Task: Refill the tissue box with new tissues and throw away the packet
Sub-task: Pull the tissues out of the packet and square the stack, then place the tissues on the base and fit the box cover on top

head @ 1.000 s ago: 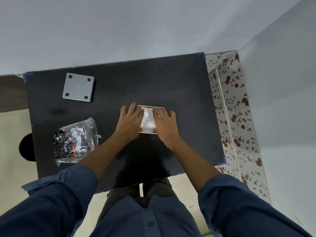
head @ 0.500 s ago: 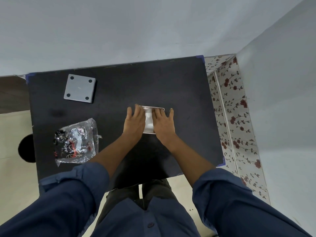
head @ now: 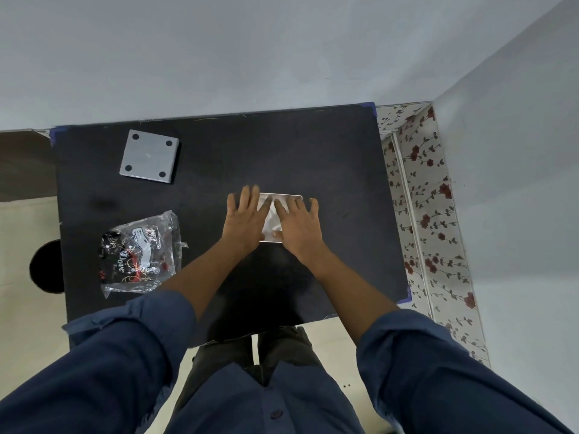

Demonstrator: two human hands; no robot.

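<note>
The tissues (head: 272, 220) lie in the open box (head: 291, 197) near the middle of the table (head: 282, 145), a white wad with only a thin rim of the box showing along the far and near edges. Both hands lie flat on top: the left hand (head: 246, 219) covers the left part, the right hand (head: 299, 223) the right part, fingers spread wide and palms down, gripping nothing; they appear to be pressing the stack in.

By my reading the refill is nearly done, with the tissues seated and being flattened. The grey plate (head: 149, 156) with four dark dots, lying apart at the far left of the table, looks like the box's base or lid, seemingly not yet fitted back. The packet (head: 141, 252), crumpled clear plastic with dark print, lies flat and seemingly empty at the near left of the table, well apart from the box, so throwing it away is still to do.

The hands hide most of the box, so its depth, its walls and how fully the tissues sit inside cannot be told. Whether anything is left in the packet is hard to make out. A dark round shape (head: 47, 267) shows on the floor left of the table, half cut off by the table edge; it may be a bin, but I cannot tell.
</note>
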